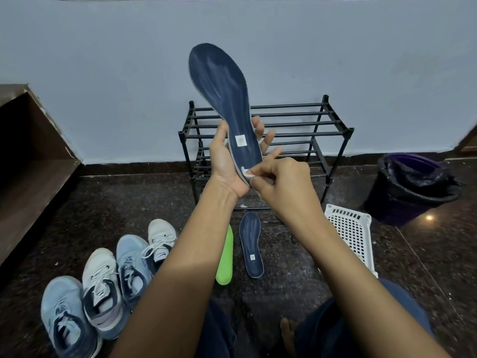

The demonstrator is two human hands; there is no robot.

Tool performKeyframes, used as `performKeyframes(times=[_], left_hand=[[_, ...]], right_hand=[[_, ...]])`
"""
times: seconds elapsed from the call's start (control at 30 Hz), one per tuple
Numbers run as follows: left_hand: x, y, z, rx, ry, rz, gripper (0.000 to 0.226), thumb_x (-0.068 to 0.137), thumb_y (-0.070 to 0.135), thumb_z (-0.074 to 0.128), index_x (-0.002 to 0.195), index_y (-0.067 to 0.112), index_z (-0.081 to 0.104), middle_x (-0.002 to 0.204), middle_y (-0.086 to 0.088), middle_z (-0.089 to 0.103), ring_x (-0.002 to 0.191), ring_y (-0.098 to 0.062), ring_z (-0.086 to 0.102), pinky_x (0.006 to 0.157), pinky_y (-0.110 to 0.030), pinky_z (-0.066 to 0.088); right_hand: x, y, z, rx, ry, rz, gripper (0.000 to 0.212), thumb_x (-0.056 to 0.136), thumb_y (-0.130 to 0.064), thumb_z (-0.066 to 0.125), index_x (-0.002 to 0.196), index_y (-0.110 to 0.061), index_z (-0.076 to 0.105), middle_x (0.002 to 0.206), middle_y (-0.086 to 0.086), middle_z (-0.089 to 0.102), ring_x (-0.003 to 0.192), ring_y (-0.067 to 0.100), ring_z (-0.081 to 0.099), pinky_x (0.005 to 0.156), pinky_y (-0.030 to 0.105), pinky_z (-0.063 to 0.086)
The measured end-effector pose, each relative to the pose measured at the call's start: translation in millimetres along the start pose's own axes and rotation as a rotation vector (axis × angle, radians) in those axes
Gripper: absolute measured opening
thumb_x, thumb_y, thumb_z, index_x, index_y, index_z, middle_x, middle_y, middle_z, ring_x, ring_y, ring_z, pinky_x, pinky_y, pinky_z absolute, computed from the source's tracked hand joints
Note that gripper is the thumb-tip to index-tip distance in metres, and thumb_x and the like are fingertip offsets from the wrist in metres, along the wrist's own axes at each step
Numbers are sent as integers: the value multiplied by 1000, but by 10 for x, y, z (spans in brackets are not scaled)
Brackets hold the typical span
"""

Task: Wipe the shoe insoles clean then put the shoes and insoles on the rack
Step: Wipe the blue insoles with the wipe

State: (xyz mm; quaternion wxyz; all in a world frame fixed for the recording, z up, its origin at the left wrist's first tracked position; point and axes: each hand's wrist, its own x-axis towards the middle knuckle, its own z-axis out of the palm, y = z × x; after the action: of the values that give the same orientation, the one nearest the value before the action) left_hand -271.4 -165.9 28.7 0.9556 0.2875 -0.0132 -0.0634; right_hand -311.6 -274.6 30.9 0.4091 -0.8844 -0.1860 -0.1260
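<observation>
My left hand (227, 161) holds a navy insole (222, 94) upright by its heel half, toe pointing up. My right hand (281, 182) pinches a small white scrap, perhaps a wipe or a sticker, at the insole's heel edge (247, 174). A second navy insole (251, 244) and a green insole (225, 257) lie on the floor below. Four sneakers stand at the lower left: two light blue (64, 313) (131, 264) and two white (103, 288) (161, 241). The black shoe rack (296, 125) stands bare against the wall behind the insole.
A white perforated basket (353, 233) lies on the floor to the right. Beyond it stands a dark bin with a black liner (410, 187). A wooden step or cabinet (28, 156) fills the left side. The floor is dark speckled stone.
</observation>
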Motion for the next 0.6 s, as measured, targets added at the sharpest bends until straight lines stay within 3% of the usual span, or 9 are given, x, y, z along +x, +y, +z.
performKeyframes(times=[0.03,0.1,0.2,0.33,0.4,0.47,0.53,0.6], left_hand=[[-9,15,-1,18,-13,3,60,98,55,34,88,10,72,83,-4,69,75,-21,69,78,-42,56],[-17,-13,20,94,25,30,67,97,60,31,92,7,71,85,-7,70,77,-21,69,75,-38,57],[-18,-87,67,184,106,88,71,97,63,30,97,1,65,84,-12,69,78,-20,70,81,-32,57],[-62,-179,121,181,109,50,69,95,65,32,95,5,66,79,-6,69,79,-17,70,81,-27,57],[-88,-185,105,144,115,59,65,96,63,35,93,6,66,77,-4,69,74,-15,69,76,-26,58],[-126,-159,59,72,118,74,62,96,61,37,89,7,66,77,-4,67,68,-16,67,69,-26,56],[-157,-118,3,40,119,93,60,96,61,36,88,8,65,77,-4,66,68,-16,66,68,-28,54],[-187,-108,-31,36,155,125,61,95,61,34,89,8,64,78,-4,67,72,-16,67,72,-28,53]], right_hand=[[-13,-8,0,34,10,12,12,83,-10,70,93,-12,76,76,-4,69,63,3,58,67,1,40],[8,-3,34,76,76,18,11,82,-10,70,91,-13,76,79,-2,72,70,8,63,70,5,44],[64,-9,111,13,169,-18,15,82,-8,66,92,-13,76,81,8,73,76,22,66,79,34,52],[117,-19,124,-99,276,-67,15,83,-6,63,94,-9,74,85,14,72,78,32,68,74,44,54],[89,-23,86,-70,230,-32,14,84,-9,65,94,-10,75,87,13,72,81,30,68,78,41,54],[24,-30,34,0,89,5,13,84,-16,69,94,-13,76,88,9,73,83,22,68,83,26,52],[-36,-46,17,68,-14,25,12,83,-19,71,92,-14,77,85,4,74,78,10,66,72,4,43],[-46,-51,72,137,0,62,9,81,-17,71,88,-15,77,82,0,74,73,3,63,67,2,41]])
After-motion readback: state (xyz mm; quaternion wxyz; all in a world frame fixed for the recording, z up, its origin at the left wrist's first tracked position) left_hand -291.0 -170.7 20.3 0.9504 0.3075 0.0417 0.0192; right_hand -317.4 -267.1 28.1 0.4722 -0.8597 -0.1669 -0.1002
